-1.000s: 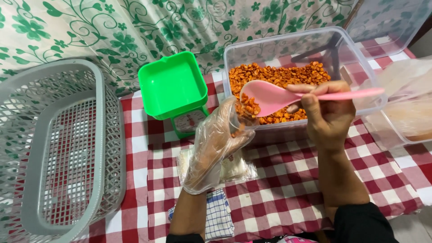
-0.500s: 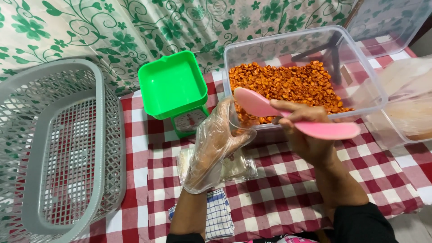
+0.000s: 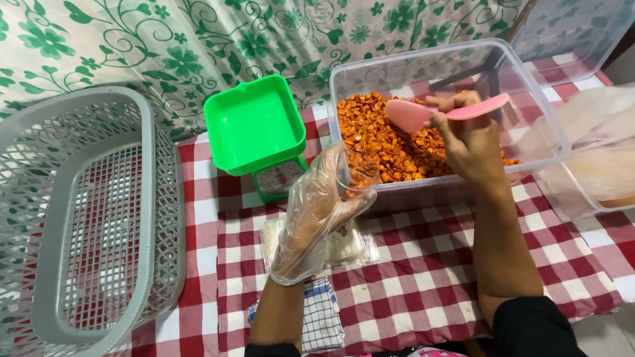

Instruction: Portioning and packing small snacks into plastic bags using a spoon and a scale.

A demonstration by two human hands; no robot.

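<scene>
My right hand (image 3: 471, 142) has swung the pink scoop (image 3: 423, 114) back toward twelve o'clock: a moment ago it hung level over the near wall of the clear tub (image 3: 403, 66), and now its bowl tips down into the heap of orange kernels (image 3: 390, 142), with the handle pointing off to three o'clock. My fingers are closed around that handle, thumb on top, so the scoop is firmly mine. My left hand (image 3: 317, 211), wrapped in a loose clear glove, has barely shifted; it sits at the tub's near-left corner, at about seven o'clock from the scoop, fingers curled around the mouth of a thin clear bag that is hard to make out against the glove, and a few kernels seem to show through it. I judge this to be the dip for a fresh load, with the bag waiting at the rim to receive it. The green scale (image 3: 256, 129) stands just at nine o'clock of the tub, its tray bare. A flat clear packet (image 3: 344, 246) lies under my left wrist on the red checked cloth (image 3: 423, 264), and the grey basket (image 3: 86, 211) sits well apart at nine o'clock.
</scene>
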